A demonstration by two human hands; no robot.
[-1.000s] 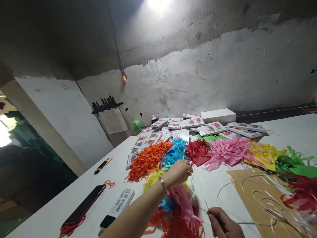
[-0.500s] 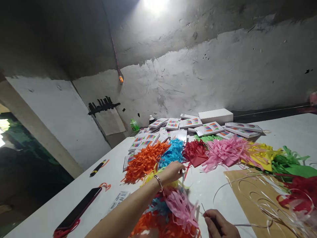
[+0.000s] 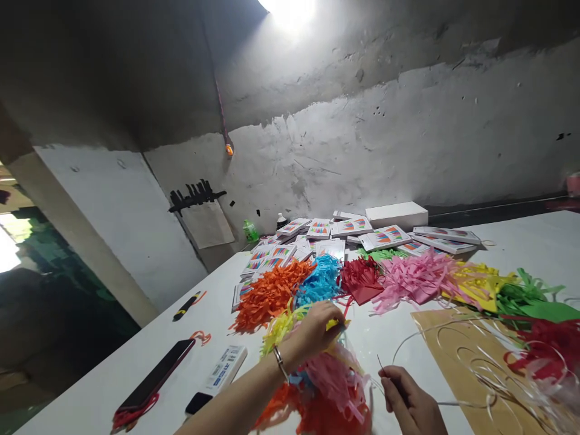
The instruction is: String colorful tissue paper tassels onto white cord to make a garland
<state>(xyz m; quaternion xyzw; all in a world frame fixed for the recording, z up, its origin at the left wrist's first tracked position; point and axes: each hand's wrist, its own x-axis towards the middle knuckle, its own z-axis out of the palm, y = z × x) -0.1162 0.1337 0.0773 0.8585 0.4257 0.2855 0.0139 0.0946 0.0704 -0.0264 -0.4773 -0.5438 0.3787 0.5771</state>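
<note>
My left hand (image 3: 324, 326), with a bracelet (image 3: 280, 361) on the wrist, pinches a yellow paper piece (image 3: 334, 324) above a heap of tassels. Yellow fringe (image 3: 281, 326) lies beside that hand, and pink fringe (image 3: 333, 377) and orange-red fringe (image 3: 333, 417) spread below it. At the bottom right, my right hand (image 3: 410, 399) is closed on a thin dark needle (image 3: 380, 362) pointing up. A pale thread runs near its fingertips. A white cord (image 3: 453, 403) passes by the right hand.
A row of orange, blue, red (image 3: 361, 281), pink, yellow and green tassels crosses the table. Behind are printed boxes (image 3: 385, 237). Brown paper (image 3: 446, 356) with loose cord lies right. A phone (image 3: 156, 374), a cutter (image 3: 186, 306) and a white box (image 3: 226, 368) lie left.
My left hand has moved slightly right and down, and yellow paper now shows at its fingers. My right hand has shifted a little right and up. The view has turned slightly, showing more of the white box.
</note>
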